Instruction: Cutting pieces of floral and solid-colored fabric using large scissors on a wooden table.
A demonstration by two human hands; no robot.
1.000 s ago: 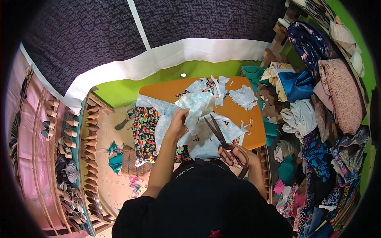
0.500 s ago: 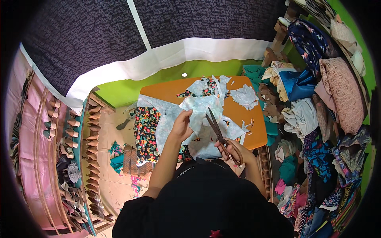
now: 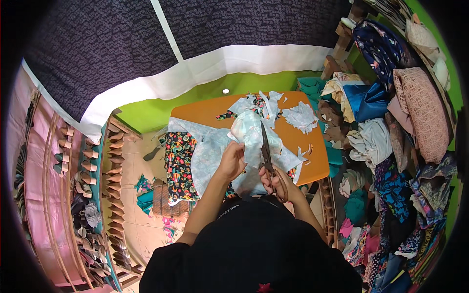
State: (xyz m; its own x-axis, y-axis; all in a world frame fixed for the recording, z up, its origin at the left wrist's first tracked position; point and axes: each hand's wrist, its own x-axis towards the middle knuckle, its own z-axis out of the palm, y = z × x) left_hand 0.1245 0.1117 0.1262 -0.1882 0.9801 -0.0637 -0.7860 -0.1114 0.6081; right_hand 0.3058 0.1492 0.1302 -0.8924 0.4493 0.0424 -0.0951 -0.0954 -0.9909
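Over the middle of the orange worktop, the person holds up a pale cloth piece with faint markings. The left hand has its near left edge pinched between thumb and fingers. The right hand is wrapped around the handles of long dark scissors, whose points are directed toward the worktop's far edge. The blades lie close together across the right part of the raised piece; whether any fabric sits between them cannot be told.

Beneath the hands, a large cloth covers the worktop's left and near parts, mostly pale side up, with a black floral section showing at the left. Near the worktop's far edge lie crumpled scraps, pale and floral, and a ragged pale scrap rests by the far right corner. Small slivers lie along the worktop's right side.

Left of the worktop, a rack holds a row of brown pointed shoes. To the worktop's right is a heap of fabrics in many colours. Beyond the worktop stands a green wall, with a dark patterned curtain hanging above its white border.
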